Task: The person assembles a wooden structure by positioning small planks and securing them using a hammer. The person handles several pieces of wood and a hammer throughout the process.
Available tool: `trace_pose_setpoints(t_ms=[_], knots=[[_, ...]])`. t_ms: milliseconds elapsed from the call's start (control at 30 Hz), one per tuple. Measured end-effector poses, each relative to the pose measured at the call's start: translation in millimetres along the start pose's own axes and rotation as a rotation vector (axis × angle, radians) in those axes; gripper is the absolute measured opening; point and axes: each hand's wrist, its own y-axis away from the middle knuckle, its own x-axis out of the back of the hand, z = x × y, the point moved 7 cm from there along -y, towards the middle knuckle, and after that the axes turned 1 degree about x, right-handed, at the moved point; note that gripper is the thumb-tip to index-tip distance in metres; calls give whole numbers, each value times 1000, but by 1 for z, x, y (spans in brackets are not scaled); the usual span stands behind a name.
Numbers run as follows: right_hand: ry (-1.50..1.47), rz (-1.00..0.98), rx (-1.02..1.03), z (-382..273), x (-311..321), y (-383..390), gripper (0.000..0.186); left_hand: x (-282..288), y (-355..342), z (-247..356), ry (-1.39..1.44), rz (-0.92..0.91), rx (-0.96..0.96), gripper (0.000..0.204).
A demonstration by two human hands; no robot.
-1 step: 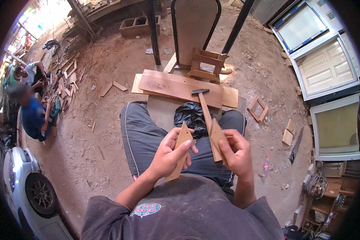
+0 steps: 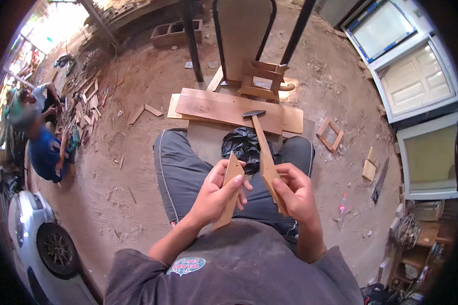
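Note:
My left hand [image 2: 212,197] is closed around a flat wooden strip [image 2: 228,195] with a pointed upper end and a small hole near the tip. In my right hand [image 2: 299,195], thumb and fingers pinch a second wooden piece [image 2: 276,192], held tilted over my lap. The two pieces are apart. Beyond them lies a hammer [image 2: 260,133], its dark head on a wide reddish-brown board [image 2: 208,108] and its handle pointing toward me. The handle's near end is partly hidden behind the right-hand piece. A crumpled black plastic bag [image 2: 237,145] sits between my knees, beside the handle.
A small wooden frame-like stand [image 2: 262,81] stands behind the boards. On the dirt floor lie a square wooden frame [image 2: 330,135], a handsaw [image 2: 379,182] and a plastic bottle [image 2: 342,207]. Two people [image 2: 46,147] crouch at far left near wood scraps; a car [image 2: 35,229] stands below them.
The wooden piece in my right hand has turned, its pointed tip no longer standing up beside the hammer handle. My left hand and its strip stay nearly still.

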Motion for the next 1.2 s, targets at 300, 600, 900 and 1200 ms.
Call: trace_pose_setpoints(t_ms=[300,600,900,1200], knots=[[-398,-103,-297,110,-22,-33,28,36,-23,-37,55,92,119,35],[511,-25,52,170,-57,-118,40,83,-44,-71,198,234,141,50],[-504,-532,107,84,-88,-62,37,23,2,33,-605,428,-529,93],[-293,-287,11,99,-80,-36,38,-18,-11,35,-677,322,-610,122]])
